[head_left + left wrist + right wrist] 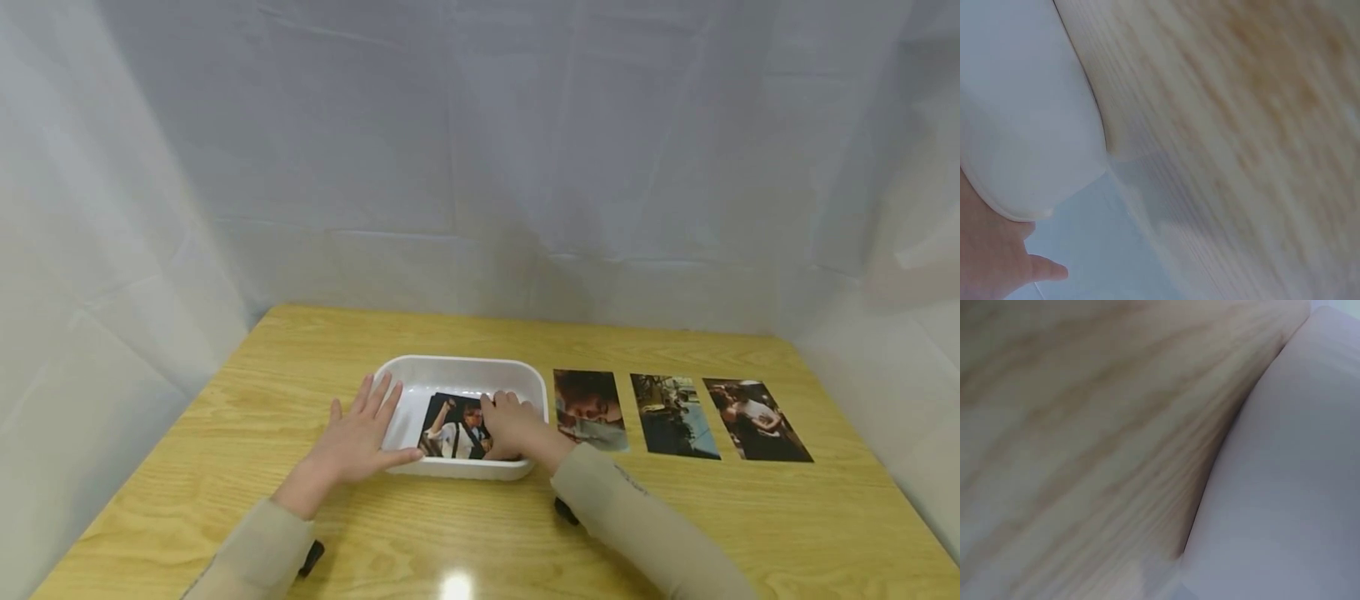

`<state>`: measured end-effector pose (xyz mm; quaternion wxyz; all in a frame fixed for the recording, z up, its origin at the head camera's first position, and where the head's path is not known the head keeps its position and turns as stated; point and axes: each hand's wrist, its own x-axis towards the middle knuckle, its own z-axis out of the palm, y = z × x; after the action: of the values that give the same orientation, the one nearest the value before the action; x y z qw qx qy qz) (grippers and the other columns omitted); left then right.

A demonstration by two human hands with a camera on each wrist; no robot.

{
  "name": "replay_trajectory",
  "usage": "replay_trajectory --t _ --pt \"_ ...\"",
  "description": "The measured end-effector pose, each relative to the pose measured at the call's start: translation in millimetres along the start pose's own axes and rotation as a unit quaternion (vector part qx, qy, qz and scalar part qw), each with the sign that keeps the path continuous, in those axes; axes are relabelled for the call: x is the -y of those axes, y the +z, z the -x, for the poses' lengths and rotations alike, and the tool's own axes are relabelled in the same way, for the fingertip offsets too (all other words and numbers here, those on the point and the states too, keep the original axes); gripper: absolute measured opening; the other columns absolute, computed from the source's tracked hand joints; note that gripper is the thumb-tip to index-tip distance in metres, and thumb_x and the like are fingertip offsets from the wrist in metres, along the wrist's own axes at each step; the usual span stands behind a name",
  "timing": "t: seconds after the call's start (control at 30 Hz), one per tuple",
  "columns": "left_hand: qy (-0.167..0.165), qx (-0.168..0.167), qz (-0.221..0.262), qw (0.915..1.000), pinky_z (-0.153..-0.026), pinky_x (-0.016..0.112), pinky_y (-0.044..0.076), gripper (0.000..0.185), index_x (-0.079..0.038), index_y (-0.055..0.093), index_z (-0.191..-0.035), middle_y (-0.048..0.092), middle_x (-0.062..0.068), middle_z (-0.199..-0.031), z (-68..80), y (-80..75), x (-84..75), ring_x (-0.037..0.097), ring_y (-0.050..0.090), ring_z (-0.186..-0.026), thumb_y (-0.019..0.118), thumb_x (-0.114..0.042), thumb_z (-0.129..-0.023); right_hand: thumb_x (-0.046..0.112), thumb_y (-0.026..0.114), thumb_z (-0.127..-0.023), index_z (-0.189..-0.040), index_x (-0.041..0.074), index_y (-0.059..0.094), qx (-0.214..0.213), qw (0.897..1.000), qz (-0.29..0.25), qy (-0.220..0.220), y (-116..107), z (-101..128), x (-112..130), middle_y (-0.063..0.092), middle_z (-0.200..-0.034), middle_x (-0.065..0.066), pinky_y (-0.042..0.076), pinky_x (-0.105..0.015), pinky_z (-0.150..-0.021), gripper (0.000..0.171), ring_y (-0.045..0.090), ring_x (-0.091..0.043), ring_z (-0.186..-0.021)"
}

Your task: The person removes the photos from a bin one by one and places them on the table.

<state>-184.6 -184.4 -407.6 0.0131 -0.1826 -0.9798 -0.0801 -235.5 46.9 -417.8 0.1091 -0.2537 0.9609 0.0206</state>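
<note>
A white plastic tray (pixel 468 468) stands on the table, with photo prints inside. The top photo (pixel 453 437) shows a person in a white shirt with dark straps; the dark edge of another peeks out behind it. My left hand (pixel 352 442) lies with spread, straight fingers over the tray's left rim, its thumb along the front edge. My right hand (pixel 517 425) reaches in over the right front corner and grips the photo's right part, thumb near its front edge and fingers near its back edge. Neither wrist view shows the photos; the left one catches some fingers (pixel 997 262) beside the tray.
To the right of the tray, three photos lie in a row: a close-up of faces (pixel 590 408), a water scene (pixel 673 415) and a figure in a white top (pixel 757 419). White sheeting (pixel 480 167) hangs behind and beside the wooden table (pixel 420 533).
</note>
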Motion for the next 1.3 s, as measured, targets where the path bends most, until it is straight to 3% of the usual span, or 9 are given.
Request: replay_trajectory --t 0.23,0.37,0.53,0.7,0.83,1.03,1.3 --pt "0.001 0.000 -0.005 1.0000 -0.091 0.069 0.004 0.100 -0.003 0.014 -0.141 0.001 0.015 -0.146 -0.2 0.7 0.6 0.034 -0.006 -0.131 0.041 -0.072 -0.074 0.050 0.077 -0.057 -0.137 0.004 0.027 0.006 0.999 -0.046 0.024 -3 -4 -2 0.035 -0.128 -0.019 0.035 -0.046 -0.090 0.105 0.031 -0.029 -0.117" --pt "0.000 0.000 -0.002 1.0000 -0.091 0.069 0.007 0.099 -0.003 0.014 -0.141 0.002 0.015 -0.146 0.0 0.6 0.9 0.034 -0.006 -0.131 0.043 -0.070 -0.075 0.046 0.080 -0.055 -0.133 0.005 0.033 -0.028 0.997 -0.068 0.014 -4 -4 -4 0.037 -0.122 -0.018 0.032 -0.049 -0.091 0.100 0.033 -0.030 -0.113" --pt "0.000 0.002 0.000 1.0000 -0.092 0.069 0.008 0.098 -0.003 0.014 -0.141 0.003 0.015 -0.146 0.1 0.8 1.3 0.034 -0.005 -0.131 0.044 -0.069 -0.075 0.043 0.082 -0.053 -0.125 0.014 0.042 -0.080 0.994 -0.067 0.012 -5 -4 -5 0.043 -0.109 -0.013 0.036 -0.046 -0.081 0.087 0.038 -0.028 -0.102" --pt "-0.001 0.003 -0.002 1.0000 -0.093 0.068 0.006 0.098 -0.003 0.013 -0.141 0.002 0.015 -0.146 -0.2 0.9 0.9 0.034 -0.006 -0.131 0.045 -0.068 -0.075 0.037 0.082 -0.057 -0.122 0.019 0.047 -0.124 0.990 -0.069 0.013 -7 -5 -5 0.047 -0.109 -0.010 0.038 -0.045 -0.078 0.076 0.042 -0.026 -0.100" --pt "-0.001 0.004 0.000 1.0000 -0.093 0.067 0.006 0.098 -0.003 0.013 -0.141 0.002 0.015 -0.146 -0.2 0.8 1.1 0.034 -0.007 -0.131 0.042 -0.070 -0.075 0.026 0.079 -0.065 -0.115 0.017 0.051 -0.151 0.984 -0.096 0.000 -11 -5 -5 0.050 -0.107 -0.009 0.038 -0.045 -0.080 0.058 0.044 -0.025 -0.099" --pt "0.001 0.004 0.001 1.0000 -0.093 0.067 0.006 0.099 -0.004 0.013 -0.142 0.001 0.015 -0.146 -0.1 1.3 1.6 0.034 -0.006 -0.131 0.040 -0.071 -0.075 0.015 0.072 -0.074 -0.106 0.014 0.053 -0.156 0.977 -0.143 -0.013 -16 -5 -6 0.052 -0.103 -0.008 0.036 -0.044 -0.082 0.037 0.045 -0.024 -0.096" --pt "0.000 0.001 0.007 1.0000 -0.093 0.067 0.005 0.096 -0.003 0.014 -0.141 0.003 0.016 -0.146 -0.7 1.0 0.8 0.035 -0.006 -0.131 0.045 -0.067 -0.076 0.005 0.069 -0.075 -0.100 0.011 0.053 -0.167 0.967 -0.190 -0.044 -17 -9 -10 0.055 -0.100 -0.007 0.038 -0.041 -0.084 0.030 0.048 -0.023 -0.095"
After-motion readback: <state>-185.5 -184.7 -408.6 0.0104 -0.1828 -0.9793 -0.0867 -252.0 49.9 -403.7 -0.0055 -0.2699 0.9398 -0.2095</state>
